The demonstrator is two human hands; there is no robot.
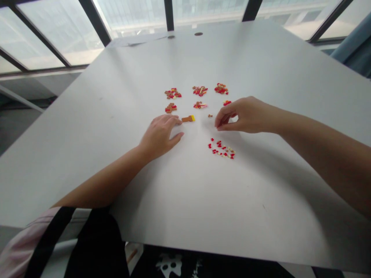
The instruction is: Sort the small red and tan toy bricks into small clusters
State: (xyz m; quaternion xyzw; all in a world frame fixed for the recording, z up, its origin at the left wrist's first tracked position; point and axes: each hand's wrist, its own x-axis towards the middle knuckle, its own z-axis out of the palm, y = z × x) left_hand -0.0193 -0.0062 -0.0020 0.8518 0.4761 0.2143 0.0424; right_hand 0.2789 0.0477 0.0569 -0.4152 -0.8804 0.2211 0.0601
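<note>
My left hand (162, 135) rests on the white table, fingers apart, its fingertips at the left end of a small brown brick strip with a yellow end (188, 119). Nothing shows in its grasp. Over the table to the right hovers my right hand (239, 115), thumb and fingertips brought together. Whatever may be between those fingertips is too small to make out. A tiny brown piece (210, 116) lies just left of it. Below is a loose scatter of small red and cream pieces (222, 150). A little red pile (227, 103) sits partly behind the right hand.
Several small piles of brown, red and cream bricks lie beyond my hands, including a back left pile (173, 93), a back middle pile (199, 90) and a back right pile (221, 88). The white table (185, 200) reaches to windows at the far side.
</note>
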